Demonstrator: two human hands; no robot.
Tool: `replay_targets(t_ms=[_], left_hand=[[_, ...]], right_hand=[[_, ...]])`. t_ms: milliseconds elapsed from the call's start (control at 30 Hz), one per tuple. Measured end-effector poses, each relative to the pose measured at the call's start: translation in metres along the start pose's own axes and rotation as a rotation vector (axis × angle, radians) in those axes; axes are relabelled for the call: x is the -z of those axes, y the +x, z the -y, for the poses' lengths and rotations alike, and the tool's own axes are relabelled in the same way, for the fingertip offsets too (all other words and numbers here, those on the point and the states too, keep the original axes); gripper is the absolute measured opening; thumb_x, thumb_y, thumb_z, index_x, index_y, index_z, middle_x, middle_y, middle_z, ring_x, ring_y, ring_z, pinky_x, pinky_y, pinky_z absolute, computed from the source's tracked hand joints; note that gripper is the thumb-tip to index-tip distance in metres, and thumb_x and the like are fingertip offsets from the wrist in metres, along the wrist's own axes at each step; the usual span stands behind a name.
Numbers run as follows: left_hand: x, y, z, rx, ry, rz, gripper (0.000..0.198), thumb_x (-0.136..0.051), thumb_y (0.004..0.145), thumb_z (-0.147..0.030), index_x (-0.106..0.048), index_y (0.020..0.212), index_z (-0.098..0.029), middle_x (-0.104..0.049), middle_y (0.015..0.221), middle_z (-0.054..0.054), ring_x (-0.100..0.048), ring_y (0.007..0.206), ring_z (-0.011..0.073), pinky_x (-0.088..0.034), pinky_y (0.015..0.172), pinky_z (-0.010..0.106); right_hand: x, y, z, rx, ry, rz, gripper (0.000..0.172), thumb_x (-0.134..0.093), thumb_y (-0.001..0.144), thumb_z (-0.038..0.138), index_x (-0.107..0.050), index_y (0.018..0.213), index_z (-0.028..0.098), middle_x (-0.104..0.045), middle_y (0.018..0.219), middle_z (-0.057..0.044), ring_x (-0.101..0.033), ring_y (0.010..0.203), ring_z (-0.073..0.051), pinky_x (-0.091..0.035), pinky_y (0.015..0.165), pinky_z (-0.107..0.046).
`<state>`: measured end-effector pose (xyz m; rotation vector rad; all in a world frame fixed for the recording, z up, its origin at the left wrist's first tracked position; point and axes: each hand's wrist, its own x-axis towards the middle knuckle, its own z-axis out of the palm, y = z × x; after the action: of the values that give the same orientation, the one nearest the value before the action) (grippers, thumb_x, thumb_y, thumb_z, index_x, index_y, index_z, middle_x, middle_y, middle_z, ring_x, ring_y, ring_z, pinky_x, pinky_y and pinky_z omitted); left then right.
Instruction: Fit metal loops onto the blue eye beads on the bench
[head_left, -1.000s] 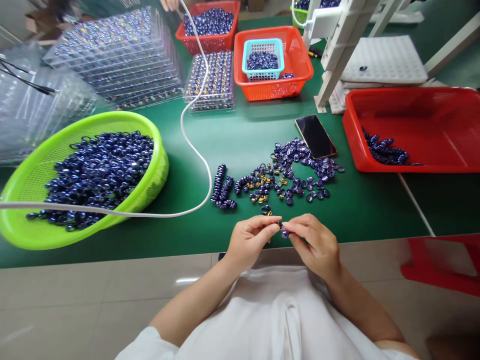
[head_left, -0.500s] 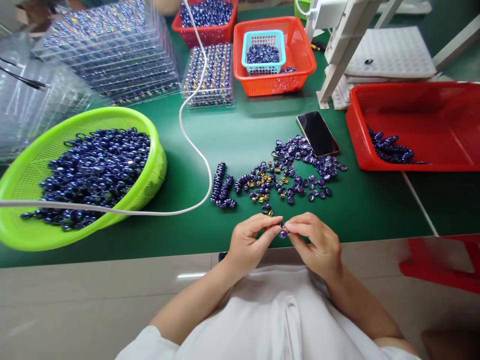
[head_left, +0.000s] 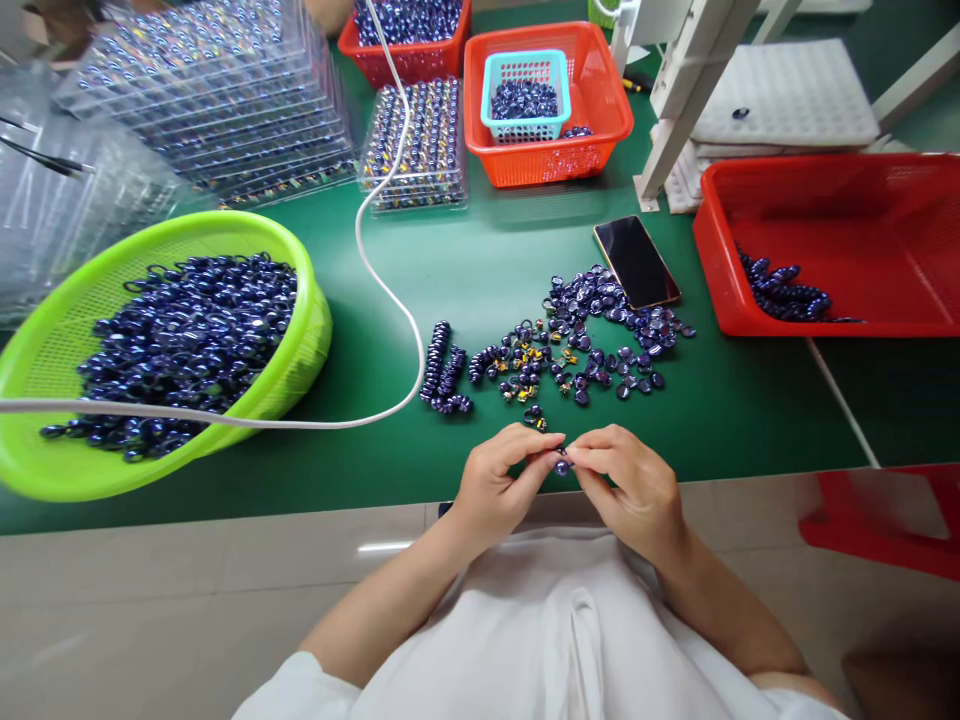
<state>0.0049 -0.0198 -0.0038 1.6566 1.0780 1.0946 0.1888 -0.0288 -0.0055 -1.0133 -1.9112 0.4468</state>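
Observation:
My left hand [head_left: 504,478] and my right hand [head_left: 628,485] meet fingertip to fingertip at the table's front edge. Between them they pinch a small shiny dark-blue piece [head_left: 562,467] with a rounded end; the fingers cover much of it. Just beyond the fingertips lies a dark-blue ring with a gold-coloured part [head_left: 535,418]. Farther back, small pieces with gold-coloured parts [head_left: 527,370] are mixed together. Flat, glossy dark-blue caps [head_left: 643,335] spread out to their right. Left of these, dark-blue rings [head_left: 436,360] are nested in rows.
A green basket [head_left: 319,330] full of dark-blue rings stands left, with a white cable [head_left: 375,270] looping beside it. A phone [head_left: 637,262] touches the caps. A red tray [head_left: 712,245], an orange basket [head_left: 474,120], stacked clear trays [head_left: 330,130] and a white post [head_left: 670,135] stand around.
The view has shifted slightly. Both hands keep their pinch on the small dark-blue piece, which has moved very slightly left.

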Motion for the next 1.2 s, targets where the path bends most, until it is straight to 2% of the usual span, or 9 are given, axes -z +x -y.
replay_targets(t_ms=[200,433,600,700,800,933,1200], left_hand=[[-0.0011,-0.0019,-0.0003,-0.014,0.035,-0.022,0.018,-0.066,0.088,-0.013,-0.075,0.103,-0.016,-0.073,0.081,0.008,-0.064,0.073,0.0164,-0.052,0.066,0.028],[-0.0020,-0.0020,0.0003,-0.020,0.028,0.023,0.019,-0.063,0.089,-0.015,-0.075,0.103,-0.018,-0.074,0.086,0.009,-0.067,0.079,0.0185,-0.055,0.072,0.030],[-0.0026,-0.0009,0.0013,0.070,0.009,0.022,0.016,-0.065,0.088,-0.018,-0.077,0.100,-0.017,-0.074,0.084,0.008,-0.068,0.077,0.0178,-0.055,0.071,0.028],[-0.0047,-0.0017,0.0021,0.184,-0.071,-0.036,0.015,-0.069,0.086,-0.021,-0.078,0.098,-0.017,-0.075,0.085,0.008,-0.070,0.076,0.0176,-0.055,0.069,0.026],[-0.0072,-0.0037,0.0031,0.279,-0.166,-0.060,0.016,-0.071,0.085,-0.024,-0.079,0.097,-0.017,-0.077,0.087,0.008,-0.072,0.075,0.0179,-0.057,0.069,0.026],[-0.0071,-0.0045,0.0026,0.331,-0.191,-0.047,0.016,-0.072,0.082,-0.022,-0.079,0.096,-0.017,-0.079,0.089,0.008,-0.074,0.077,0.0193,-0.059,0.071,0.027],[-0.0045,-0.0007,-0.0020,0.194,-0.037,0.010,0.012,-0.070,0.085,-0.021,-0.077,0.091,-0.016,-0.076,0.082,0.008,-0.070,0.073,0.0183,-0.055,0.067,0.026]], right_hand=[[-0.0008,-0.0023,0.0003,-0.030,-0.012,0.000,0.023,-0.062,0.086,0.002,-0.063,0.099,0.022,-0.071,0.090,-0.006,-0.067,0.081,-0.017,-0.057,0.071,-0.031],[0.0015,-0.0013,0.0014,-0.017,-0.069,0.052,0.022,-0.057,0.087,0.004,-0.063,0.097,0.023,-0.070,0.088,-0.006,-0.067,0.079,-0.018,-0.057,0.071,-0.034],[-0.0012,-0.0002,0.0016,-0.047,-0.062,0.035,0.022,-0.057,0.088,0.004,-0.062,0.098,0.023,-0.069,0.088,-0.006,-0.066,0.081,-0.018,-0.056,0.072,-0.033],[-0.0032,-0.0004,0.0010,-0.176,0.017,-0.016,0.020,-0.058,0.089,0.006,-0.063,0.099,0.022,-0.068,0.088,-0.004,-0.065,0.078,-0.015,-0.056,0.068,-0.028],[-0.0031,-0.0003,0.0018,-0.299,0.104,-0.007,0.014,-0.060,0.089,0.010,-0.064,0.095,0.022,-0.067,0.084,-0.001,-0.062,0.070,-0.012,-0.053,0.063,-0.024],[-0.0026,0.0004,0.0035,-0.336,0.140,0.026,0.012,-0.059,0.089,0.011,-0.065,0.091,0.022,-0.066,0.080,0.000,-0.060,0.066,-0.012,-0.052,0.061,-0.023],[-0.0036,0.0063,0.0067,-0.362,0.132,0.022,0.013,-0.058,0.086,0.011,-0.063,0.082,0.021,-0.063,0.072,0.001,-0.058,0.062,-0.012,-0.050,0.059,-0.024]])
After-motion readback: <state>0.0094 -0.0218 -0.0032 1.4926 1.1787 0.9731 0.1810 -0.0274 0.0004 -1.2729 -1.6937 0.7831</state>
